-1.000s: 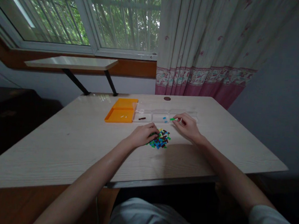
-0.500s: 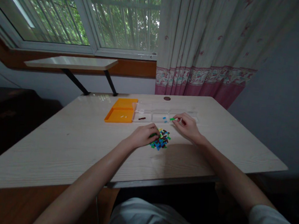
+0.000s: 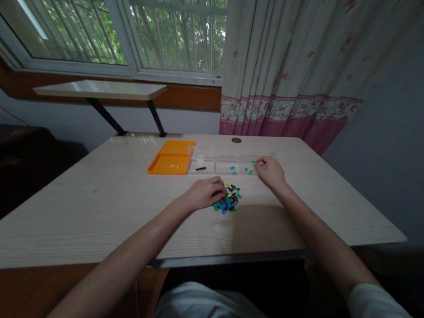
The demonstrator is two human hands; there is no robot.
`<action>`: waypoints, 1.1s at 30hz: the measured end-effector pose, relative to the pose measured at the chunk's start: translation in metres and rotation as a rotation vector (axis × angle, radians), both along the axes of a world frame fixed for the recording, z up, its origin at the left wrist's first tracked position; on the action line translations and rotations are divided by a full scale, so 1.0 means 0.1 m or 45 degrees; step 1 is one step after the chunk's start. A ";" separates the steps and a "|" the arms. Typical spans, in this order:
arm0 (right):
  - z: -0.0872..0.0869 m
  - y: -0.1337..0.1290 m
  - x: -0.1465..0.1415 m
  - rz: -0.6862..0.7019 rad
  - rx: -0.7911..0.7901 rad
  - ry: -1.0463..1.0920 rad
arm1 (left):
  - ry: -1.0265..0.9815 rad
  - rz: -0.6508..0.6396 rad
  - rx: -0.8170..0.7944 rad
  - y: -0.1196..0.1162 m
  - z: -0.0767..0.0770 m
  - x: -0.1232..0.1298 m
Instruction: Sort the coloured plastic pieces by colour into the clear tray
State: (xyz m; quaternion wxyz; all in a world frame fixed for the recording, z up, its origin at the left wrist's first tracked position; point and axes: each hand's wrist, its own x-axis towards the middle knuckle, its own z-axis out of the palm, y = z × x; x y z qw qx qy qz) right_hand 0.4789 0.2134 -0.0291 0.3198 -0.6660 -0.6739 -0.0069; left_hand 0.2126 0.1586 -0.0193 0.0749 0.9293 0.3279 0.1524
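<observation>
A pile of small plastic pieces (image 3: 227,203), mostly blue, green, dark brown and yellow, lies on the table. My left hand (image 3: 205,192) rests at its left edge, fingers curved and thumb apart from them, touching pieces. Above the clear compartment tray (image 3: 215,167), my right hand (image 3: 270,172) pinches a small green piece (image 3: 254,162) at its fingertips. Loose green pieces (image 3: 246,169) lie in the compartment beside that hand. The middle compartment has blue pieces (image 3: 233,168), and the left one holds dark brown pieces (image 3: 200,168).
Left of the tray stands an open orange case (image 3: 167,169) with a few whitish pieces in it. A round dark disc (image 3: 236,140) is near the table's back edge. A raised shelf (image 3: 103,89) on black legs stands at the back left, below the window.
My right hand has moved right and slightly away from me over the tray. Loose green pieces now show in the right compartment. My left hand has stayed at the pile.
</observation>
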 end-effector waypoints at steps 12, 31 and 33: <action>-0.01 -0.28 -0.34 0.776 0.002 -0.005 | -0.047 0.127 0.105 0.08 -0.04 0.00; -0.05 -0.40 -0.52 1.137 -0.102 -0.093 | -0.030 0.118 0.071 0.13 -0.06 -0.05; -0.05 -0.40 -0.52 1.121 -0.112 -0.066 | -0.036 0.103 0.059 0.13 -0.06 -0.05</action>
